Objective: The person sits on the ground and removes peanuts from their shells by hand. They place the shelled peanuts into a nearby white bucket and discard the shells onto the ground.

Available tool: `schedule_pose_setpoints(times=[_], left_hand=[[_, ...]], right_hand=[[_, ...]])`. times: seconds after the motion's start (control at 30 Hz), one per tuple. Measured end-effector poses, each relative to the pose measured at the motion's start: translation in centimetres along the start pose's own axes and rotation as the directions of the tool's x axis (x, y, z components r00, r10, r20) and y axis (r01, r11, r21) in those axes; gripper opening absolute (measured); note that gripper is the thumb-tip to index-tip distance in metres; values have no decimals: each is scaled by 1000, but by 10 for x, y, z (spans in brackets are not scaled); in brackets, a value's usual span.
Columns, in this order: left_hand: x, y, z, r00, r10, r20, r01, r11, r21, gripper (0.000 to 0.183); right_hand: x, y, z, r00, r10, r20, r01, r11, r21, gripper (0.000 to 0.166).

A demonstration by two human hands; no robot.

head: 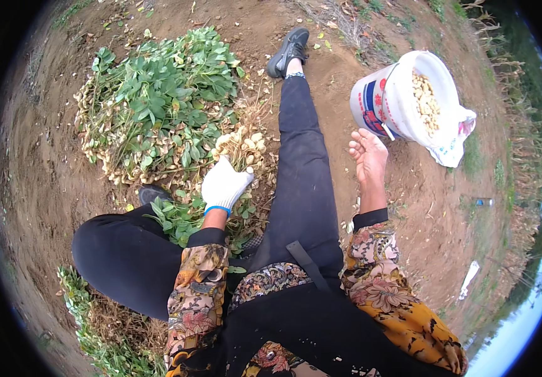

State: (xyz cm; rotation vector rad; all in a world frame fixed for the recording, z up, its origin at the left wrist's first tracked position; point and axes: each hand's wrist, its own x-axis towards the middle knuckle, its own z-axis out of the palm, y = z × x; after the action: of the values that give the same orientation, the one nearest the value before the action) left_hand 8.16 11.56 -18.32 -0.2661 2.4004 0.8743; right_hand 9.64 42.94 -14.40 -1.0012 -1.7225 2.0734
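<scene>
My left hand, in a white knit glove with a blue cuff, is closed around a bunch of peanut plants; a cluster of pale peanut pods shows just beyond the fingers. My bare right hand is raised beside the white plastic bucket, its fingers curled; whether anything lies within them cannot be told. Shelled-off loose peanuts lie inside the bucket, which bears printed writing. Left of my outstretched leg lies a heap of uprooted peanut plants, green leaves on top and pods along its left and lower edges.
A plastic bag hangs at the bucket's rim. Another plant pile lies behind my bent knee. My dark shoe rests on bare soil. A can and a white scrap lie at the right, near dry stalks.
</scene>
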Motion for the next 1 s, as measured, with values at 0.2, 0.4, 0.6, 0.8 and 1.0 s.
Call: schedule_pose_setpoints(times=[0.2, 0.4, 0.6, 0.8, 1.0], left_hand=[[24, -21, 24, 993, 17, -113, -11, 999, 53, 72], [50, -25, 50, 992, -121, 23, 121, 992, 29, 65], [79, -16, 83, 956, -232, 178, 199, 962, 186, 67], [102, -17, 90, 900, -358, 248, 327, 932, 158, 78], [109, -23, 93, 922, -314, 225, 273, 942, 194, 65]], right_hand=[[57, 39, 13, 992, 122, 33, -115, 982, -151, 20], [155, 99, 32, 993, 120, -4, -110, 890, -443, 27], [264, 181, 41, 950, -225, 217, 301, 462, -834, 34], [313, 197, 87, 905, -98, 414, 424, 267, -865, 33], [314, 205, 81, 930, -132, 343, 367, 350, -862, 23]])
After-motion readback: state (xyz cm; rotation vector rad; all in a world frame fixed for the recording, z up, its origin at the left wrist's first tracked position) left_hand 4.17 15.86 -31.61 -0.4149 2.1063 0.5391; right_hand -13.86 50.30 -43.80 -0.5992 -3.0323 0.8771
